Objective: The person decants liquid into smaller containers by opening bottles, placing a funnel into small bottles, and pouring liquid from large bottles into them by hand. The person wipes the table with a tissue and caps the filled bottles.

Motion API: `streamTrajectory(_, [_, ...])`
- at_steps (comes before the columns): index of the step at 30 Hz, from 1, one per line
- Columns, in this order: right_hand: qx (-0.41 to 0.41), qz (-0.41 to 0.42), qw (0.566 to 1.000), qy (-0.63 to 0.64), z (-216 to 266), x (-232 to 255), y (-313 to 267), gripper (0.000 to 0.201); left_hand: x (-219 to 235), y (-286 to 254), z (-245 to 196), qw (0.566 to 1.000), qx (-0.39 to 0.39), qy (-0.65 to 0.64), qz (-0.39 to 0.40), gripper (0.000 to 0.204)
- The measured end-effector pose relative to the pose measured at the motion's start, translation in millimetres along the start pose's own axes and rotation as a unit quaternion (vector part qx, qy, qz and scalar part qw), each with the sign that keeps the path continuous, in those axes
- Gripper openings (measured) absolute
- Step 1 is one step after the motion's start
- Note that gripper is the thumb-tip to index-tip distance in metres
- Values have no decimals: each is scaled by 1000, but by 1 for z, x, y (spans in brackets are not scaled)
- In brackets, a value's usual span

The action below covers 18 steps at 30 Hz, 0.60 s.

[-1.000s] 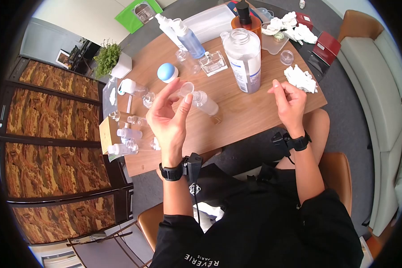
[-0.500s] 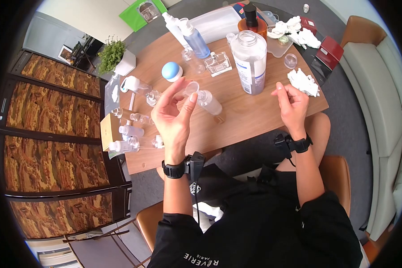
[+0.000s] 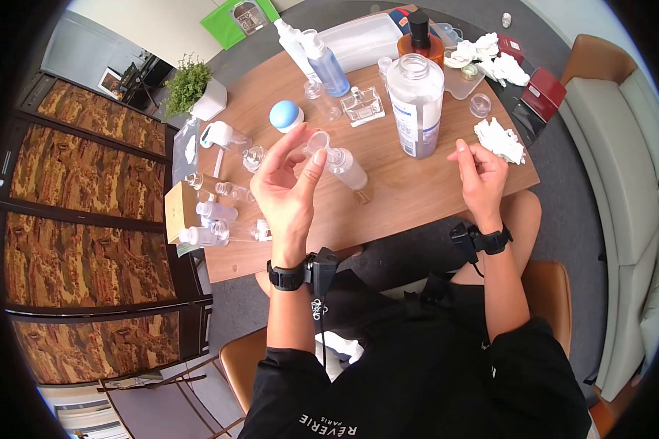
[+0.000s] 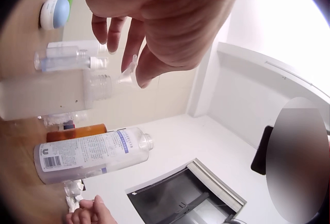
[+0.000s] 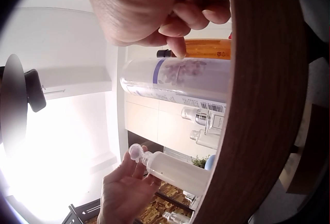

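Observation:
My left hand (image 3: 285, 208) pinches a small clear funnel (image 3: 318, 142) between thumb and fingers. The funnel's spout points into the mouth of a frosted, translucent bottle (image 3: 348, 171) standing upright on the table; in the left wrist view, the funnel (image 4: 127, 75) sits right at the threaded neck of that bottle (image 4: 51, 94). To the right stands a large uncapped bottle (image 3: 417, 110) with a blue-and-white label and liquid inside. Beyond it, near the table's right edge, my right hand (image 3: 481, 179) hangs loosely curled and holds nothing.
Behind stand a blue spray bottle (image 3: 328, 72), a square perfume bottle (image 3: 363, 107) and an amber pump bottle (image 3: 426, 48). A blue-lidded jar (image 3: 285, 115) is at the left, with several small clear bottles nearby. Crumpled tissue (image 3: 499, 139) lies by my right hand.
The head view has shifted slightly, so the table's things appear a little farther right and lower. My left hand keeps the funnel at the bottle's mouth; the right hand stays put.

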State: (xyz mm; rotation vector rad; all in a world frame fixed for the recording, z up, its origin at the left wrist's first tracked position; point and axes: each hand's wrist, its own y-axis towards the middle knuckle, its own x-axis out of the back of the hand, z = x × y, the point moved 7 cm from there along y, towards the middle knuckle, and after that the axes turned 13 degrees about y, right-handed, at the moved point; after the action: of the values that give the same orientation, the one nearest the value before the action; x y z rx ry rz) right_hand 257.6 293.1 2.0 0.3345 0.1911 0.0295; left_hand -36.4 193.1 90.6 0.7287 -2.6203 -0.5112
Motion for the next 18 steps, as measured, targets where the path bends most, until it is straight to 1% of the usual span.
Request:
streamTrajectory(5, [-1, 0, 1000, -1, 0, 0, 0, 30, -1, 6, -16, 1000, -21, -20, -10, 47])
streamTrajectory(8, [1, -2, 1000, 7, 2, 0, 0, 31, 1, 14, -26, 998, -29, -21, -44, 46])
streamTrajectory(9, [3, -3, 1000, 8, 2, 0, 0, 31, -2, 17, -31, 998, -31, -21, -43, 46])
streamTrajectory(11, [10, -3, 1000, 8, 2, 0, 0, 31, -6, 24, -41, 998, -11, -1, -66, 47])
streamTrajectory(12, [14, -4, 1000, 8, 3, 1, 0, 31, -13, 30, -51, 997, -39, -13, -73, 46])
streamTrajectory(13, [9, -4, 1000, 11, 3, 1, 0, 31, -21, 35, -61, 996, -43, -15, -73, 46])
streamTrajectory(15, [9, -3, 1000, 15, 4, 0, 1, 32, -42, 43, -84, 996, -45, -59, -49, 45])
streamTrajectory(16, [10, -3, 1000, 19, 5, 0, 1, 32, -52, 51, -90, 993, -90, -55, -47, 44])
streamTrajectory(18, [26, -3, 999, 19, 8, 0, 1, 32, -69, 61, -99, 993, -105, -39, -33, 44])
